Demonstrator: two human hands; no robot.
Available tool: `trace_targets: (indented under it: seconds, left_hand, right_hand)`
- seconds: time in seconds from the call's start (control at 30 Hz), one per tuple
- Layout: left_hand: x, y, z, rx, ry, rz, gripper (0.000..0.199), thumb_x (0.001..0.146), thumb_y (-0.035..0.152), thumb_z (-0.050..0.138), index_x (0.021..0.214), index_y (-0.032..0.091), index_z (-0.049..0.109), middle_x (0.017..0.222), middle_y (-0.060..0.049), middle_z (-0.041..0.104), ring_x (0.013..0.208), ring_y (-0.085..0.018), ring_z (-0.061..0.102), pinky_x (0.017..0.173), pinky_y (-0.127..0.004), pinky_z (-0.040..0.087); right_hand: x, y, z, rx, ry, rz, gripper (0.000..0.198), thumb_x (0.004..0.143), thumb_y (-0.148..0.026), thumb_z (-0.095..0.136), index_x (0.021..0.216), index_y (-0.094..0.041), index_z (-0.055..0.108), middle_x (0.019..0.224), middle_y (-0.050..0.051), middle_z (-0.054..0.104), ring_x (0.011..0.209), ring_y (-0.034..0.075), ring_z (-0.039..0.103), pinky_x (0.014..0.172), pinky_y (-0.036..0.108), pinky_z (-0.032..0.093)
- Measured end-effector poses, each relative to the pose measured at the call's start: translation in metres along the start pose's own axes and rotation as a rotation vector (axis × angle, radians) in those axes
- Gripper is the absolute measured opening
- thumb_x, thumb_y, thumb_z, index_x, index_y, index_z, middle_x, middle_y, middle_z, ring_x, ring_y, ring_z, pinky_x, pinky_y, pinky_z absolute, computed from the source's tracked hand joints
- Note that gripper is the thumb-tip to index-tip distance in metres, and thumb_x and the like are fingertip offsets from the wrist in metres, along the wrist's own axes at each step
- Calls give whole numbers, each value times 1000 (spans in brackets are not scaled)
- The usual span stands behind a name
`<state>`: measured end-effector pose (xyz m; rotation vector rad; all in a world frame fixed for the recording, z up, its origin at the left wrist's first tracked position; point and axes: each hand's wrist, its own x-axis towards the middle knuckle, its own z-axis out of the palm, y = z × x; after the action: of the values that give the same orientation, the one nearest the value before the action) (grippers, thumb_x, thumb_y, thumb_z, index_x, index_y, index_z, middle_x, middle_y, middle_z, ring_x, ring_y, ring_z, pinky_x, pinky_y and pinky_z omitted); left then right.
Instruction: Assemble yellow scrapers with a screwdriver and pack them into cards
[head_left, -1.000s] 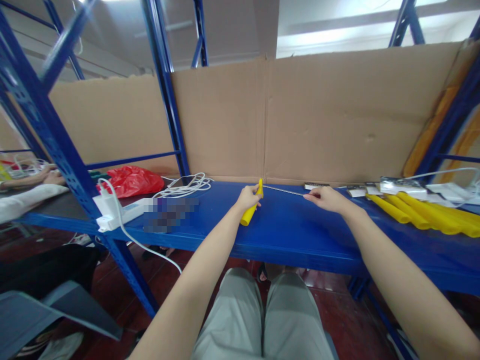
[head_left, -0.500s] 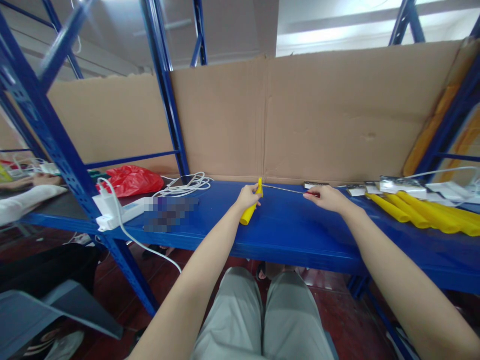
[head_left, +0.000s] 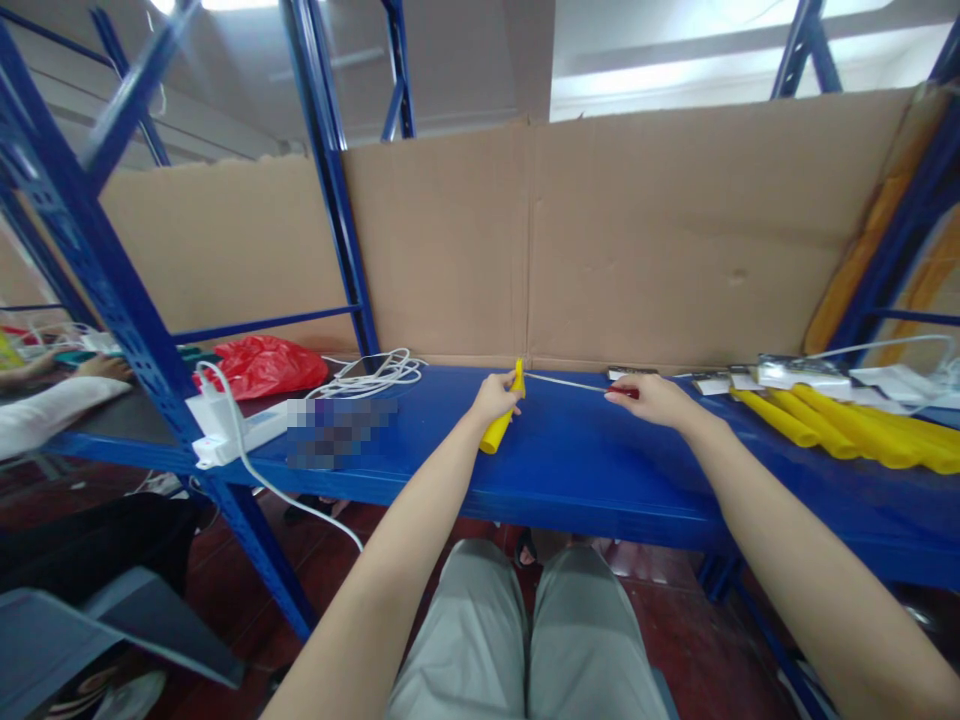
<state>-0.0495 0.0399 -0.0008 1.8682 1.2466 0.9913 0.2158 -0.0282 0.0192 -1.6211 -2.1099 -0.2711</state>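
Note:
My left hand is closed around a yellow tube-shaped piece, tilted over the blue shelf. Its narrow upper end sticks out above my fingers, and its wider round end points down toward me. To the right, my right hand grips what looks like a screwdriver by its dark red handle. The thin metal shaft runs almost level to the left, its tip at the upper part of the yellow piece. Whether the tip sits inside or only touches cannot be made out.
Several yellow tubes lie at the right beside silver and white packets. At the left are a white power strip, coiled white cable and a red plastic bag. Cardboard stands behind. Another person's arm shows far left.
Both hands keep their grip and nearly the same place. The red handle shows a little more in my right hand. At far left the other person's hand has shifted slightly.

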Motion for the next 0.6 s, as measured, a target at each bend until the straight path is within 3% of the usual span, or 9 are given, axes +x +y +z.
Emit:
trace_targets:
  seconds: [0.17, 0.37, 0.47, 0.6]
  left_hand:
    - [0, 0, 0, 17, 0, 0, 49, 82, 6, 53, 131, 11, 55, 128, -12, 60, 48, -5, 60, 39, -14, 45]
    - [0, 0, -1, 20, 7, -2, 45, 83, 7, 53, 127, 10, 57, 114, -12, 67, 49, -6, 61, 40, -14, 45]
    - [1, -1, 0, 35, 5, -6, 43, 83, 7, 53, 126, 10, 58, 104, -10, 70, 50, -7, 63, 40, -13, 45]
    - [1, -1, 0, 30, 7, 8, 46, 83, 8, 54, 128, 12, 57, 115, -12, 67, 51, -7, 63, 41, -14, 46]
  right_hand:
    - [2, 5, 4, -30, 18, 62, 15, 75, -35, 66, 83, -23, 60, 72, 3, 70, 63, 19, 64, 54, 26, 41]
    - [2, 6, 5, -22, -25, -28, 23, 86, -37, 49, 76, -23, 63, 80, 6, 72, 73, 20, 66, 60, 27, 43]
    - [3, 6, 7, 20, -16, -23, 19, 84, -38, 53, 83, -23, 64, 85, 6, 73, 75, 20, 66, 62, 28, 45]
    - [3, 8, 7, -23, 21, 21, 16, 76, -36, 64, 83, -23, 60, 76, 4, 71, 65, 19, 64, 55, 26, 41]
